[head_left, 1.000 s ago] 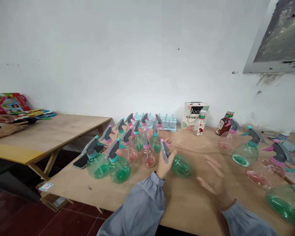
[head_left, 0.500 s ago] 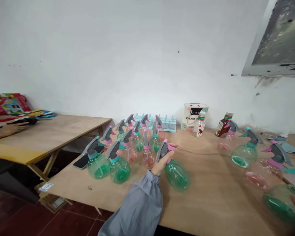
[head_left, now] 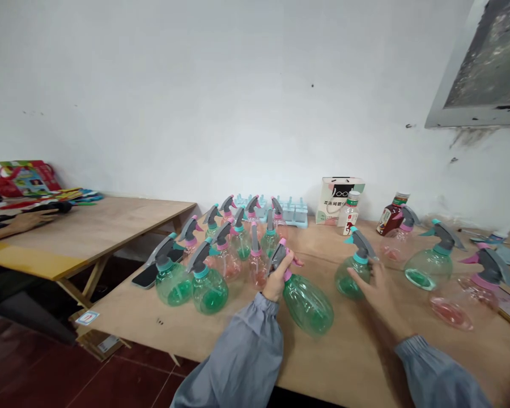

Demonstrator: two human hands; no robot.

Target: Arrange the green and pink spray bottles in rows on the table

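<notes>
My left hand is closed round the neck of a green spray bottle with a pink collar and a grey-and-pink trigger head. The bottle leans, its base toward the lower right. My right hand grips another green spray bottle, whose collar and nozzle are teal, from its right side. The thumb lies across the front and the other fingers are partly hidden behind. To the left stand several green and pink spray bottles in a cluster.
Pink and green spray bottles stand at the right. Behind are a paper bag, a white-labelled bottle, a dark red bottle and light-blue moulds. A phone lies left. Another person's hand rests on the neighbouring table.
My right hand has brought the teal-topped green bottle from the far right edge to the middle, where it is now upright. My left hand keeps its bottle in nearly the same place.
</notes>
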